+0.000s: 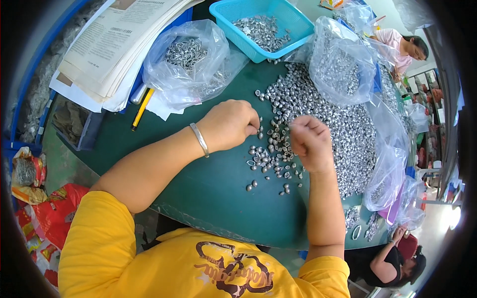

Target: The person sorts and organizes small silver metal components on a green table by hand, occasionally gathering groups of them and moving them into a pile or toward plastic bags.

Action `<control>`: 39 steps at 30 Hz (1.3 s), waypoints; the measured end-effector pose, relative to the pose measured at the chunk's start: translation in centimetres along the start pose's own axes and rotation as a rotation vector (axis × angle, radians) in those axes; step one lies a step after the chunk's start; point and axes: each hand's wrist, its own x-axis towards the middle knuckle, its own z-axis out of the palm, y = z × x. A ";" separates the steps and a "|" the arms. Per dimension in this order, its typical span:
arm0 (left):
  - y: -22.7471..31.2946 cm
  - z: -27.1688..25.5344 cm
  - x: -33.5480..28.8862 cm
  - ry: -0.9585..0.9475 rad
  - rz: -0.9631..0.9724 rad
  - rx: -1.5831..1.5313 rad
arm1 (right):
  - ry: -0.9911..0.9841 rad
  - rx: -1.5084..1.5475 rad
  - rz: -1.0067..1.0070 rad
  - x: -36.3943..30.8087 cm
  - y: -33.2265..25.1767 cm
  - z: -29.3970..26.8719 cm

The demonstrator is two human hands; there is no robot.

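My left hand has its fingers curled in at the left edge of a heap of small silver-grey metal pieces. What it pinches, if anything, is hidden. A few paces of the tabletop away, my right hand is raised over the heap's near left part with bent fingers and thumb drawn together; anything between them is too small to make out. Between and below the hands lie loose oval metal beads, some of them open like rings. A silver bangle circles my left wrist.
On the green table stand a turquoise basket of metal parts and plastic bags of more pieces. Papers and a yellow-black pen lie left. One person sits far right, another near right.
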 end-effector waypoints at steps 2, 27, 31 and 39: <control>0.9 -0.6 0.4 -0.055 -0.269 -0.366 | -0.163 0.451 0.032 0.2 -0.6 -1.1; 0.5 2.2 2.8 0.029 0.092 0.233 | 0.060 -0.896 -0.360 -2.1 1.4 1.9; 1.7 1.1 3.0 -0.021 -0.279 -0.320 | 0.152 -1.029 -0.426 -2.0 1.9 2.2; 1.3 -0.6 1.5 -0.187 -0.552 -1.623 | 0.082 -1.101 -0.450 -2.2 1.9 1.6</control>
